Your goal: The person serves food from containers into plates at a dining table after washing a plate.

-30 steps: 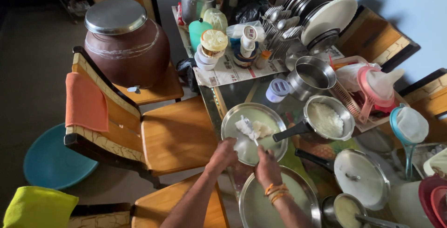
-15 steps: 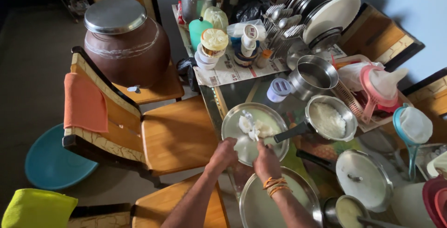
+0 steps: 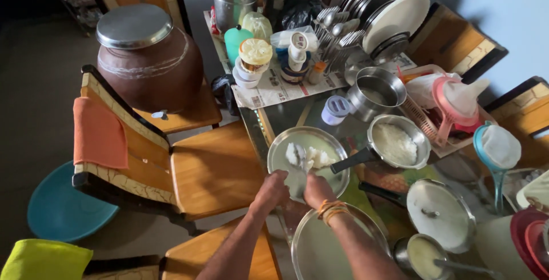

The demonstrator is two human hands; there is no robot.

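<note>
Head view: left hand (image 3: 273, 190) clamps the near rim of the steel plate (image 3: 280, 160) at the bench's left edge; right hand (image 3: 316, 187) pinches a spoon over soft, crumbly white food (image 3: 307, 155); plate looks light, slippery

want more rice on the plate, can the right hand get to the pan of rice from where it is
Probably yes. The right hand is at the steel plate, and the pan of rice sits just beside it, lid off, its black handle pointing toward the hand with nothing between.
</note>
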